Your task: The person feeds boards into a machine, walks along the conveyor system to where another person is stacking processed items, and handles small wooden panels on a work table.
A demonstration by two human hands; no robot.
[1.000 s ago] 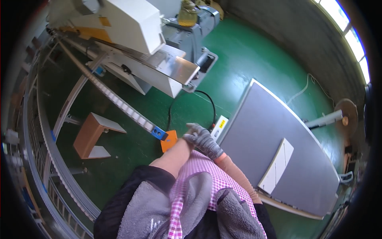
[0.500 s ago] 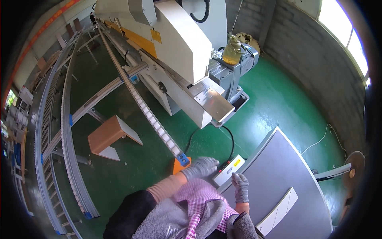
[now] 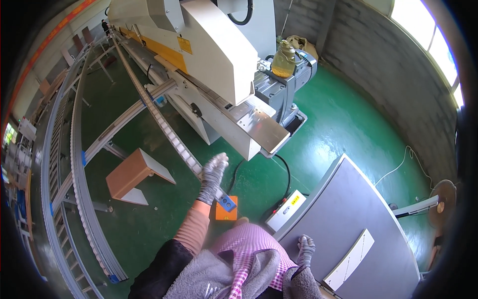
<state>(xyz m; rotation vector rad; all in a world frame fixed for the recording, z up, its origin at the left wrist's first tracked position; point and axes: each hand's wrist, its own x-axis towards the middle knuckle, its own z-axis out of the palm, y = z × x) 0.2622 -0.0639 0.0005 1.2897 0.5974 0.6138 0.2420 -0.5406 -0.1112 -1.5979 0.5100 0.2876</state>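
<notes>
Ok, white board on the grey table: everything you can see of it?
The white board is narrow, flat and pale, with a thin, broken dark line running lengthwise; its material is unclear. It lies on the grey table, slanted, far end rightward, near end by the table's near edge. The right hand is left of it, apart.

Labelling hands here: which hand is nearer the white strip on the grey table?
Right. The right hand is left of the white strip, apart from it; the left hand is farther left, by the roller rail.
</notes>
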